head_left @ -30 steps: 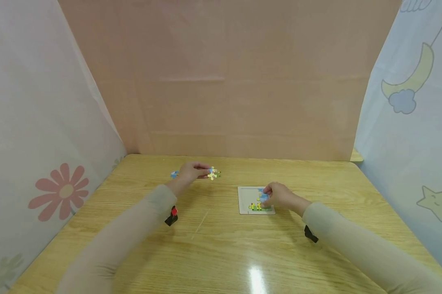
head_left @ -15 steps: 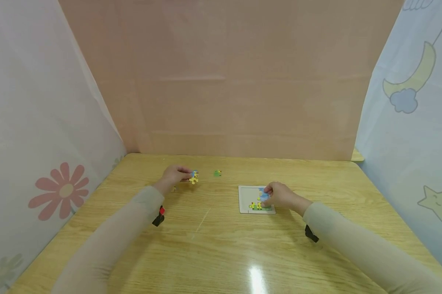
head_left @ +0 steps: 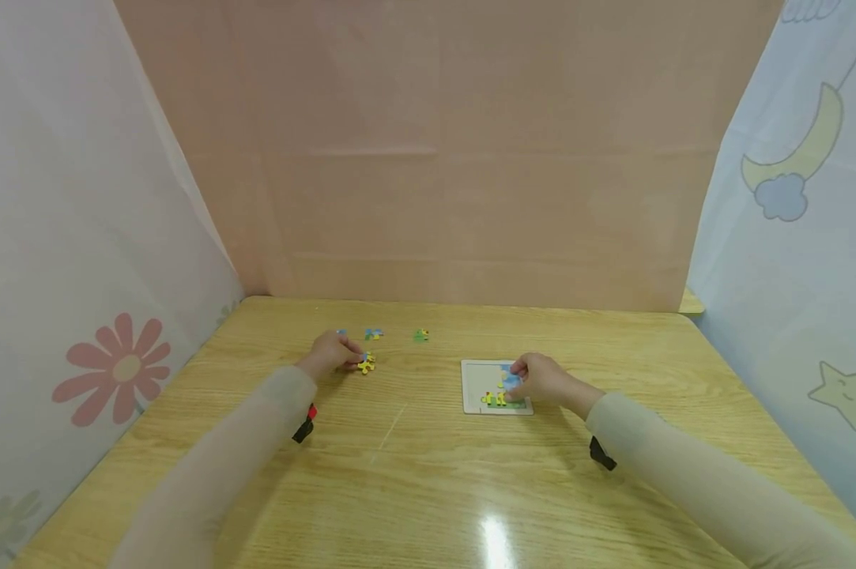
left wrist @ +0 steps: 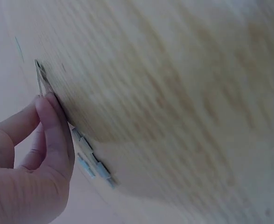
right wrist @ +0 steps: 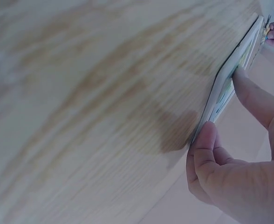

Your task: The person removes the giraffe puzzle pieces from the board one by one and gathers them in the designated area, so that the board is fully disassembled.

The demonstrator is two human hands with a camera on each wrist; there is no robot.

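Observation:
In the head view, my left hand [head_left: 333,353] pinches a yellow-and-blue jigsaw piece [head_left: 367,363] between thumb and fingertips, low over the table at left. The left wrist view shows that piece edge-on. A white-framed puzzle board [head_left: 473,387] lies flat right of centre, with several blue, yellow and green pieces fitted along its right and lower parts. At its right side, my right hand [head_left: 544,379] grips the board; in the right wrist view the thumb [right wrist: 249,88] presses on its face and the curled fingers [right wrist: 206,140] touch its edge. That hand covers part of the picture.
Loose jigsaw pieces lie toward the back: a green-and-yellow piece [head_left: 421,335], a blue-and-yellow piece [head_left: 374,334], and a blue piece [head_left: 341,332] partly behind the left hand. A brown backdrop [head_left: 435,197] closes the wooden table [head_left: 428,474] at the back, with printed curtains at both sides.
My left hand has moved left and then slightly toward me with a jigsaw piece. A blue-and-yellow piece now shows on the table behind it. The right hand has stayed at the board.

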